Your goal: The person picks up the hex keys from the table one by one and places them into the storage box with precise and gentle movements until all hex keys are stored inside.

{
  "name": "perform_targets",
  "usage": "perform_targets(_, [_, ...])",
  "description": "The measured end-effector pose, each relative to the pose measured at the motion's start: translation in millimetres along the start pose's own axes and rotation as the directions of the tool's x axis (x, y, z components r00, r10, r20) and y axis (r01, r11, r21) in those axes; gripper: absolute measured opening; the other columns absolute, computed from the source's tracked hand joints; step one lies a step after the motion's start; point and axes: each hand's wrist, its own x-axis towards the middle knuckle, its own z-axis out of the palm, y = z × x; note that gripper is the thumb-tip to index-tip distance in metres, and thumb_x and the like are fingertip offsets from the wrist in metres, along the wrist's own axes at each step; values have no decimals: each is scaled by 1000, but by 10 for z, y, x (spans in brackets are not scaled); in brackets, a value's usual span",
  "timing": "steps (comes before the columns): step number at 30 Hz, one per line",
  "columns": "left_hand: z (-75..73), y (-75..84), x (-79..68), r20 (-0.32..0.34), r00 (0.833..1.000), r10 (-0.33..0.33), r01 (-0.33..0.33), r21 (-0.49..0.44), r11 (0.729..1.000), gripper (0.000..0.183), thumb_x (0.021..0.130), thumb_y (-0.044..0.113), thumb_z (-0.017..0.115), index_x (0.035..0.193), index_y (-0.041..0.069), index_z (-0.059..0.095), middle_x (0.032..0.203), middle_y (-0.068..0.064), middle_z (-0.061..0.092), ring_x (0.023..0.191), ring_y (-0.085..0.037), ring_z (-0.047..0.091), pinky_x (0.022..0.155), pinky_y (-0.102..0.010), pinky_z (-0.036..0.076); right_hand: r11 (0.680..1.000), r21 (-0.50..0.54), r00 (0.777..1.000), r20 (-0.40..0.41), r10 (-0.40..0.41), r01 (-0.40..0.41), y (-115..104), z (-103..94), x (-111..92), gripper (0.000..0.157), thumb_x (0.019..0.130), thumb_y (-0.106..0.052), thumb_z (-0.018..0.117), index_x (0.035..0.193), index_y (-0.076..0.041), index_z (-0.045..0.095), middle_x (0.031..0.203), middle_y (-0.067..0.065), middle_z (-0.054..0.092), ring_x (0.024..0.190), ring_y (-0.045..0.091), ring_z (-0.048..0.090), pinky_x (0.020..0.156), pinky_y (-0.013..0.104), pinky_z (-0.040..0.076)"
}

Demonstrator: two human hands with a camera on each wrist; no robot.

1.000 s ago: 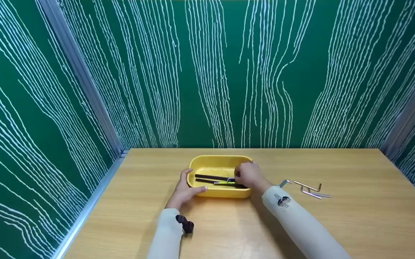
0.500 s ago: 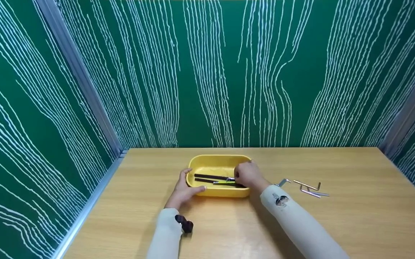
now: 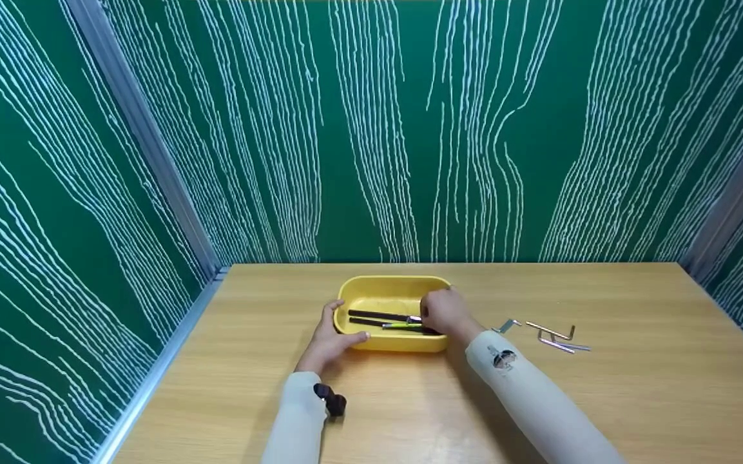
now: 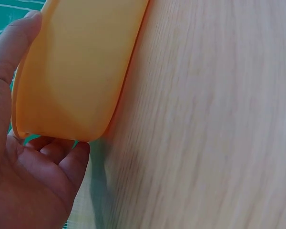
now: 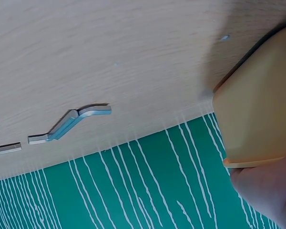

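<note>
A yellow plastic tub (image 3: 397, 345) stands on the wooden table, with dark pen-like sticks (image 3: 377, 315) and a yellow-green one (image 3: 402, 327) lying in it. My left hand (image 3: 326, 335) grips the tub's left end, thumb on the front rim. In the left wrist view, curled fingers (image 4: 76, 164) press against the end wall. My right hand (image 3: 445, 312) is bent over the tub's right end, by the ends of the sticks. Its fingertips are hidden, and I cannot tell whether they hold anything. The right wrist view shows that hand at the rim of the tub (image 5: 262, 100).
Right of the tub lie several L-shaped metal hex keys (image 3: 550, 332), with a bent one (image 3: 507, 326) closest to the right sleeve. A green wall (image 3: 371, 129) with wavy white lines rises behind the table (image 3: 635, 386). A metal post (image 3: 145, 135) stands at the left.
</note>
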Motion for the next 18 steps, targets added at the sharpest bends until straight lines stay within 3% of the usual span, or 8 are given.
perform_targets(8, [1, 0, 7, -4, 1000, 16, -16, 1, 1000, 96, 49, 46, 80, 128, 32, 27, 138, -12, 32, 123, -24, 33, 102, -40, 25, 999, 29, 1000, 18, 21, -21, -5, -9, -4, 14, 74, -22, 64, 61, -21, 58, 56, -5, 53, 62, 15, 47, 71, 33, 32])
perform_targets(18, [-8, 4, -1, -7, 1000, 28, -28, 4, 1000, 95, 49, 46, 81, 126, 33, 28, 135, -12, 35, 120, -25, 36, 101, -41, 25, 999, -3, 998, -46, -42, 42, 9, 9, -4, 13, 74, -24, 62, 62, -22, 59, 55, -8, 52, 58, 13, 46, 71, 35, 34])
